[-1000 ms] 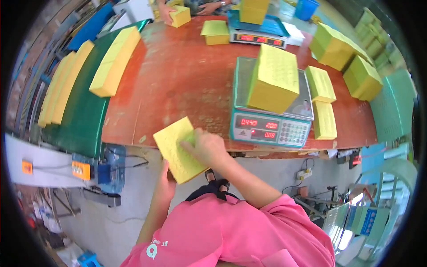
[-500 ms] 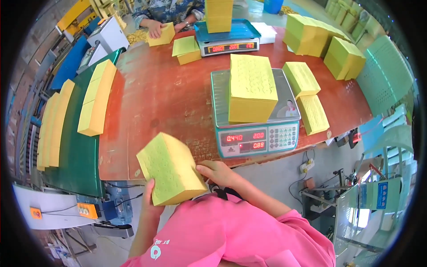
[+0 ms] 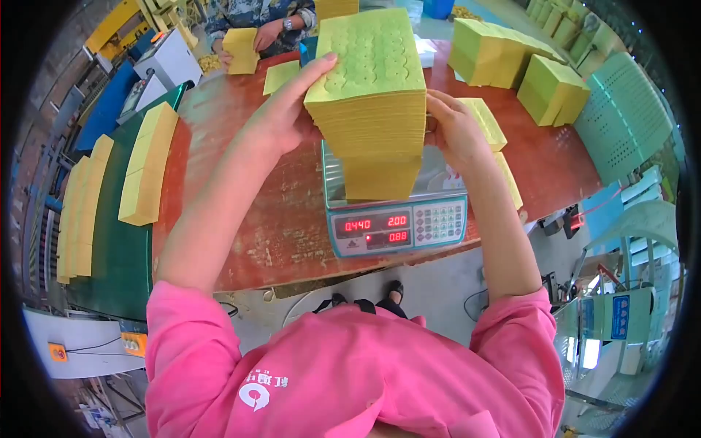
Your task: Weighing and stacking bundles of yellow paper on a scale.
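Both my hands grip a thick stack of yellow paper (image 3: pixel 369 120) with rows of wavy cut marks on its top sheet. My left hand (image 3: pixel 285 117) is on its left side, thumb on the top edge; my right hand (image 3: pixel 456 131) presses the right side. Directly beneath is another yellow paper stack (image 3: pixel 380 179), on the metal pan of a digital scale (image 3: pixel 398 226) with red lit digits. Whether the upper stack rests on the lower one, I cannot tell. Fingers of both hands are partly hidden behind the held stack.
More yellow stacks stand right of the scale (image 3: pixel 482 124), at the far right (image 3: pixel 553 91) and at the left (image 3: pixel 148 164), by a green belt (image 3: pixel 120 241). Across the red table (image 3: pixel 212 190), a person's hands (image 3: pixel 263 36) hold a yellow stack. A perforated green chair (image 3: pixel 624 120) stands right.
The stack in my hands has moved from near my body, up and right, over the stack on the scale. The person opposite has tipped their stack upright.
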The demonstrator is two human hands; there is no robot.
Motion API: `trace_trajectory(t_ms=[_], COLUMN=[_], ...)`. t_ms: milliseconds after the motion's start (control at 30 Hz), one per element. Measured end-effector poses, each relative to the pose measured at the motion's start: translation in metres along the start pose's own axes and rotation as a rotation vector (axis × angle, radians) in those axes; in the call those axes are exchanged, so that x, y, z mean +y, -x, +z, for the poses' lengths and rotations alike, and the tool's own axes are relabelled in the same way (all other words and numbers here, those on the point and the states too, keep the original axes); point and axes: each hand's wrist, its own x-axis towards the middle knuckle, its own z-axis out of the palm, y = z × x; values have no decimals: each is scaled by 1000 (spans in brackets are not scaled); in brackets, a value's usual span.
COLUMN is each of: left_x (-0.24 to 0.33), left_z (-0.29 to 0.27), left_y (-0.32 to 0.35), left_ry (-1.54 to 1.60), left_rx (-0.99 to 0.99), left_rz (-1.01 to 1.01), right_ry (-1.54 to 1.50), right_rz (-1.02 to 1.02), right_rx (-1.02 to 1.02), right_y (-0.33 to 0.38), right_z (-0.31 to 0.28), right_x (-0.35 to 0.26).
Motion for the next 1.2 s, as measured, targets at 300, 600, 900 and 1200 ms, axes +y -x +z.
trace_trajectory(t_ms=[300, 600, 900, 1200], left_x=[-15, -21, -68, -145], left_z=[6, 5, -10, 24], left_y=[-20, -23, -30, -52], left_ry=[-42, -162, -131, 403], left_rx=[48, 102, 239, 276], left_rz=[-95, -126, 89, 139], right_ry=[11, -4, 322, -196], right_rz=[123, 117, -48, -46], right_rx=[6, 7, 146, 91], right_y=[-14, -14, 1, -33], right_z=[-26, -34, -23, -16], right_x=[22, 39, 50, 100])
